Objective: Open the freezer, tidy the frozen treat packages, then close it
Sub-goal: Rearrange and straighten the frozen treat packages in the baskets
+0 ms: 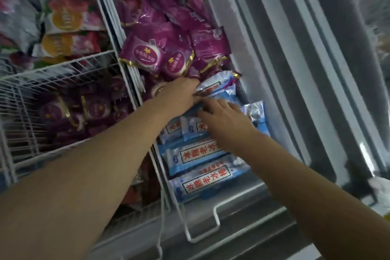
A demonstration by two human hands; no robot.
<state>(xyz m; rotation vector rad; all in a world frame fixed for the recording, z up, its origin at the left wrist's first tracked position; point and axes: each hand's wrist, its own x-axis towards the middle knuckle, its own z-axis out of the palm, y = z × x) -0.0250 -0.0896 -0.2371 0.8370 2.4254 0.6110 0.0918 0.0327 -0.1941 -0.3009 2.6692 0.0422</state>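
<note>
hands are working the blue packages [196, 154]: left hand [179, 93] is pinching one, right hand [223, 114] is pressing flat, open; squaring edges is best.

Both bare forearms reach forward and converge, the hands close together but not touching. The left hand [179, 93] lies just ahead of the right, knuckles up, its fingers curled down and pinching the edge of a blue-and-white ice pop package [213, 86] at its fingertips. The right hand [221, 116] is palm down, fingers spread and flat, pressing on the blue packages directly beneath it. Both wrists are straight, in line with the forearms.
</note>
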